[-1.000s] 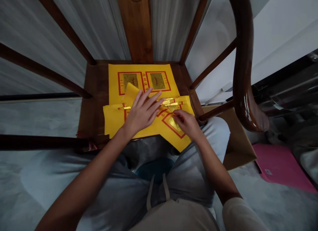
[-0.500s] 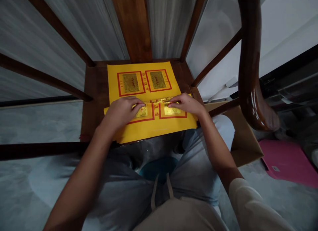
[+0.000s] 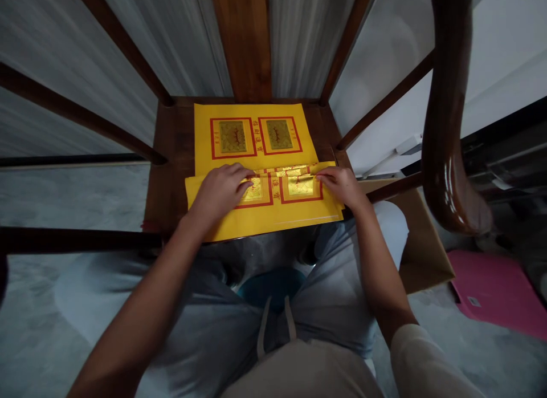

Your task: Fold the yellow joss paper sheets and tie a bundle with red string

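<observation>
A folded yellow paper sheet [image 3: 273,212] with red-framed gold squares lies across the near edge of a dark wooden chair seat [image 3: 168,158]. My left hand [image 3: 220,190] presses on its upper fold at the left, fingers curled onto the paper. My right hand [image 3: 342,184] pinches the same fold at the right end. Behind it a second yellow sheet [image 3: 252,138] lies flat on the seat, showing two red-framed gold squares.
The chair's back slat [image 3: 248,41] and armrest [image 3: 448,130] rise around the seat. A cardboard piece [image 3: 423,255] and a pink flat object [image 3: 499,289] lie on the floor at the right. My knees are under the seat's front edge.
The loose, crooked sheet has been straightened and folded into a band. My left hand went from flat and spread to curled on the fold; my right hand slid out to the right end.
</observation>
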Demonstrator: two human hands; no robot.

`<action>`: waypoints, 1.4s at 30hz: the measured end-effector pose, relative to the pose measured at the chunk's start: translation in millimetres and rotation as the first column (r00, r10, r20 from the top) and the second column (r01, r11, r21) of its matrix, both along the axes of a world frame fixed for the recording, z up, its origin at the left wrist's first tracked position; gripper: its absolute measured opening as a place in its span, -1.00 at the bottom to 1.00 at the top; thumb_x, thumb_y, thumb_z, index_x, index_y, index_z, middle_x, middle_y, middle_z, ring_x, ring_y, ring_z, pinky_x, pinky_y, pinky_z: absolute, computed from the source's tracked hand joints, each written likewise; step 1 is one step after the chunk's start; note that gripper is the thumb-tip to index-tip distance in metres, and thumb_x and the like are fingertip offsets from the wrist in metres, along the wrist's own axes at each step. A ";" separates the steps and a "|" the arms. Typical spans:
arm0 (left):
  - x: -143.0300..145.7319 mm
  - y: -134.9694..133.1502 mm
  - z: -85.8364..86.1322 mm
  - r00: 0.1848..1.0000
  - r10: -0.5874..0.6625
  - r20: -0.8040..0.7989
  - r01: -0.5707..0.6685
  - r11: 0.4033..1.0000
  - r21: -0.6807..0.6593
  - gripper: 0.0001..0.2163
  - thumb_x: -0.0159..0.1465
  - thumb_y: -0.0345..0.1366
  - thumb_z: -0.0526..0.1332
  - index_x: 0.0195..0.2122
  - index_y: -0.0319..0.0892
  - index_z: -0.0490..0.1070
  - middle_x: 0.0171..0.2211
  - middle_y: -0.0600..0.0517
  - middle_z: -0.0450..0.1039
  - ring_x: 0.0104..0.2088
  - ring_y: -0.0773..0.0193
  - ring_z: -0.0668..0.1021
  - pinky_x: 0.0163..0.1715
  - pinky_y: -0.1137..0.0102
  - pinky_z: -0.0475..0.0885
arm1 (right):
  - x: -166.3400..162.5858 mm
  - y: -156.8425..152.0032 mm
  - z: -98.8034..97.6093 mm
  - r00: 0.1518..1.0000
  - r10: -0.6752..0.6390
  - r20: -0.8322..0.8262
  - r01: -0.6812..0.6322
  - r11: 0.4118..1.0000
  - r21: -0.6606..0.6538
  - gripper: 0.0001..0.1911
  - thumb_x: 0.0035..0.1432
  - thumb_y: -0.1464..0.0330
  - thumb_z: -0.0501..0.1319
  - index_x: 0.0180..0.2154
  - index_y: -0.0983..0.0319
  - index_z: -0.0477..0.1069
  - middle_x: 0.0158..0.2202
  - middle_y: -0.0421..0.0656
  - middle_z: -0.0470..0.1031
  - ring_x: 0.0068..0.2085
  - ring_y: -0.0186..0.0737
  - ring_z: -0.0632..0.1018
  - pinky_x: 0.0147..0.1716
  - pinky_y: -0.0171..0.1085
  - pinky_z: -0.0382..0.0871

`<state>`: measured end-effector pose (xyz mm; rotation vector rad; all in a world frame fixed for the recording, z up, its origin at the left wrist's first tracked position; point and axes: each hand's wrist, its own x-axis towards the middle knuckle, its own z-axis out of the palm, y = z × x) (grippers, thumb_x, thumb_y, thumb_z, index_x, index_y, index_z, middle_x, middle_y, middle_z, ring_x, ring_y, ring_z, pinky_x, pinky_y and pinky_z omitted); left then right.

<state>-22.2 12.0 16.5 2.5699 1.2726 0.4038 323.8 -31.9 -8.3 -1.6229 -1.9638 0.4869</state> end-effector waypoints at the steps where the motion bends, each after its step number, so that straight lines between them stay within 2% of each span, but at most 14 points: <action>1: 6.1 -5.4 -2.4 1.000 -0.031 -0.003 0.031 0.997 0.066 -0.63 0.49 -0.18 0.07 0.14 -0.19 0.57 0.07 -0.20 0.61 0.08 -0.11 0.60 0.10 0.05 0.46 | 0.1 1.9 -3.4 0.999 -0.034 0.012 0.034 0.999 0.010 -0.78 0.35 0.35 0.25 -0.13 0.19 0.69 -0.12 -0.05 0.74 -0.09 0.02 0.71 -0.06 -0.10 0.53; 3: 20.5 -18.6 -9.2 0.986 -0.169 0.013 0.165 0.977 0.136 -0.61 0.50 -0.17 0.09 0.23 -0.19 0.51 0.17 -0.21 0.55 0.20 -0.13 0.53 0.21 -0.01 0.40 | 0.1 5.5 -9.3 0.995 -0.093 0.035 0.092 0.996 0.018 -0.78 0.35 0.34 0.26 -0.11 0.17 0.69 -0.10 -0.05 0.73 -0.07 0.04 0.70 -0.03 -0.06 0.54; 5: 34.2 -32.9 -17.6 0.950 -0.311 0.019 0.306 0.942 0.136 -0.56 0.48 -0.09 0.17 0.30 -0.15 0.45 0.26 -0.18 0.49 0.34 -0.13 0.42 0.34 -0.02 0.31 | -1.0 8.1 -12.6 0.991 -0.123 0.046 0.122 0.992 0.033 -0.79 0.33 0.35 0.28 -0.09 0.17 0.68 -0.09 -0.05 0.72 -0.05 0.05 0.69 0.00 -0.04 0.54; 8: 46.4 -49.7 -29.6 0.931 -0.366 -0.004 0.364 0.924 0.118 -0.50 0.44 -0.06 0.25 0.35 -0.11 0.40 0.36 -0.15 0.40 0.41 -0.14 0.33 0.44 -0.09 0.15 | -7.2 6.3 -11.3 0.990 -0.103 0.100 0.087 0.985 0.152 -0.78 0.32 0.39 0.27 -0.05 0.20 0.65 -0.05 0.00 0.69 0.00 0.09 0.64 0.07 0.06 0.52; 11: 48.3 -55.6 -39.2 0.931 -0.365 -0.018 0.364 0.922 0.131 -0.55 0.47 -0.09 0.21 0.32 -0.13 0.44 0.35 -0.15 0.42 0.42 -0.14 0.33 0.45 -0.13 0.13 | -21.5 -7.3 -7.7 0.987 0.045 0.156 -0.085 0.961 0.261 -0.77 0.37 0.38 0.23 -0.02 0.19 0.62 0.02 0.04 0.63 0.11 0.13 0.58 0.17 0.17 0.46; 14: 47.9 -54.6 -47.3 0.935 -0.353 -0.014 0.350 0.921 0.168 -0.58 0.50 -0.10 0.17 0.30 -0.12 0.46 0.31 -0.14 0.47 0.41 -0.12 0.35 0.44 -0.12 0.16 | -39.8 -30.6 -9.8 0.958 0.270 0.101 -0.287 0.926 0.244 -0.73 0.41 0.26 0.25 0.07 0.14 0.59 0.11 0.01 0.60 0.23 0.08 0.53 0.28 0.16 0.43; 18: 48.9 -53.0 -54.9 0.937 -0.350 -0.003 0.342 0.915 0.215 -0.60 0.52 -0.07 0.13 0.29 -0.10 0.46 0.30 -0.11 0.49 0.40 -0.07 0.37 0.45 -0.08 0.17 | -51.4 -55.8 -20.5 0.935 0.352 0.033 -0.352 0.918 0.182 -0.53 0.38 0.14 0.30 0.24 0.10 0.49 0.22 -0.02 0.56 0.34 0.09 0.47 0.35 0.19 0.40; 23: 42.6 -51.7 -53.6 0.930 -0.368 0.010 0.356 0.906 0.229 -0.49 0.50 0.02 0.14 0.34 -0.15 0.40 0.35 -0.16 0.43 0.43 -0.10 0.34 0.45 -0.06 0.19 | -45.0 -60.0 -28.9 0.926 0.378 0.009 -0.374 0.913 0.163 -0.39 0.38 0.09 0.29 0.38 0.09 0.36 0.29 -0.02 0.53 0.37 0.08 0.48 0.38 0.19 0.38; 26: 36.0 -50.0 -50.7 0.930 -0.367 0.021 0.354 0.910 0.218 -0.48 0.47 -0.01 0.20 0.35 -0.17 0.40 0.34 -0.18 0.44 0.43 -0.13 0.34 0.46 -0.09 0.17 | -43.8 -58.3 -30.6 0.924 0.381 0.037 -0.381 0.907 0.178 -0.43 0.41 0.13 0.26 0.37 0.08 0.37 0.29 -0.05 0.54 0.39 0.06 0.46 0.40 0.17 0.37; 29: 31.1 -49.7 -48.0 0.931 -0.362 0.033 0.347 0.911 0.223 -0.55 0.45 -0.08 0.24 0.30 -0.13 0.46 0.31 -0.16 0.47 0.40 -0.12 0.37 0.44 -0.10 0.21 | -45.8 -58.3 -30.8 0.929 0.358 0.089 -0.369 0.900 0.232 -0.56 0.43 0.18 0.25 0.26 0.13 0.50 0.22 -0.03 0.60 0.36 0.04 0.49 0.38 0.12 0.42; 32: 29.2 -52.5 -43.4 0.928 -0.372 0.023 0.351 0.893 0.282 -0.69 0.48 -0.14 0.21 0.15 -0.11 0.57 0.18 -0.11 0.59 0.29 -0.06 0.50 0.37 -0.06 0.32 | -47.3 -58.8 -29.2 0.932 0.339 0.130 -0.363 0.884 0.296 -0.68 0.44 0.23 0.24 0.11 0.17 0.61 0.14 -0.01 0.65 0.31 0.03 0.55 0.34 0.09 0.48; 36: 30.2 -58.3 -35.6 0.917 -0.394 -0.056 0.385 0.843 0.376 -0.78 0.51 -0.31 0.14 -0.08 -0.12 0.61 -0.05 0.00 0.68 0.02 0.11 0.64 0.22 0.12 0.48 | -45.8 -60.3 -28.5 0.928 0.340 0.150 -0.371 0.859 0.352 -0.74 0.42 0.26 0.27 0.05 0.18 0.63 0.12 0.00 0.66 0.28 0.02 0.58 0.32 0.08 0.51; 39: 30.9 -60.9 -32.9 0.911 -0.399 -0.106 0.403 0.804 0.436 -0.80 0.49 -0.39 0.15 -0.13 -0.14 0.60 -0.11 0.00 0.69 -0.04 0.12 0.65 0.15 0.16 0.52 | -43.2 -62.5 -32.5 0.920 0.366 0.140 -0.392 0.852 0.349 -0.77 0.42 0.30 0.28 0.03 0.18 0.64 0.12 0.00 0.67 0.29 0.01 0.58 0.31 0.08 0.52; 42: 28.9 -61.9 -33.6 0.906 -0.408 -0.115 0.412 0.787 0.460 -0.83 0.48 -0.40 0.17 -0.12 -0.16 0.59 -0.13 -0.02 0.68 -0.05 0.11 0.65 0.15 0.14 0.53 | -40.8 -64.8 -38.6 0.918 0.384 0.099 -0.395 0.873 0.286 -0.74 0.45 0.38 0.23 0.06 0.14 0.63 0.12 -0.02 0.67 0.29 -0.02 0.57 0.33 0.09 0.51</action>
